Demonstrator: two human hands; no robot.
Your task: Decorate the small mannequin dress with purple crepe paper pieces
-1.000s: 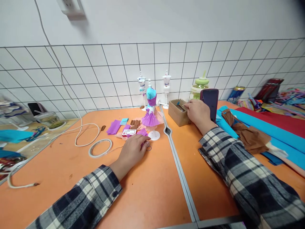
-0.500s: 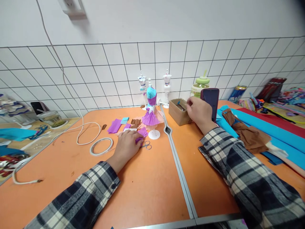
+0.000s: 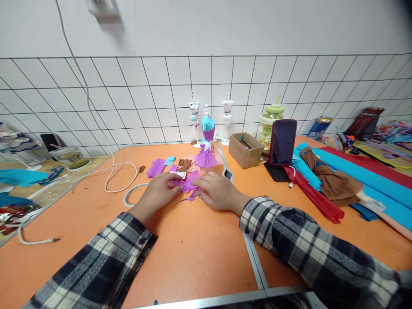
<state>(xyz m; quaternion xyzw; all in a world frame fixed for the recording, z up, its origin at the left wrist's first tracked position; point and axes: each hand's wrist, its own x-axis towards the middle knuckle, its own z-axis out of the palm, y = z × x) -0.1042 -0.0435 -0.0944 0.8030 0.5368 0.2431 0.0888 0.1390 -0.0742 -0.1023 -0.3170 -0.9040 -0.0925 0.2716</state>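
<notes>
My left hand rests on the orange table, its fingertips pinched on a crumpled piece of purple paper. My right hand lies just right of it, with curled fingers meeting the same paper from the other side. Small scissors lie on the table under the right hand's fingertips. Behind the hands stands a small mannequin in a blue top and purple paper skirt. More purple, blue and brown scraps lie to its left.
A tape ring and a white cable lie to the left. A cardboard box, an upright phone, a green-lidded bottle and rolls of blue and red paper sit to the right. Two bare mannequins stand by the wire grid.
My right hand has left the cardboard box and come down left to the purple paper beside my left hand. My left hand has stayed at the paper.
</notes>
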